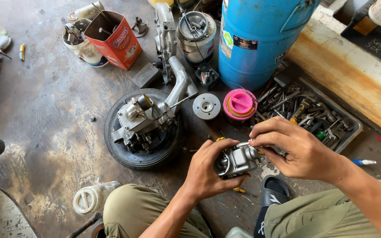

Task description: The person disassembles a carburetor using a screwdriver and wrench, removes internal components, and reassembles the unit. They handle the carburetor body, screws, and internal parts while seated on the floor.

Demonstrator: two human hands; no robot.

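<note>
My left hand (207, 169) grips a small grey metal carburettor (237, 159) from the left, low in the middle of the head view. My right hand (294, 147) pinches a thin metal tool (243, 143) against the top of the carburettor. Both hands are above the concrete floor, between my knees. A small engine (144, 117) lies on a black tyre (131, 156) just left of my hands.
A metal tray (347, 132) of wrenches and tools lies to the right. A blue drum (261, 35), a pink lid (240, 104), a round metal disc (206, 106), a red carton (115, 37) and engine parts stand further off. A white container (91, 198) is by my left knee.
</note>
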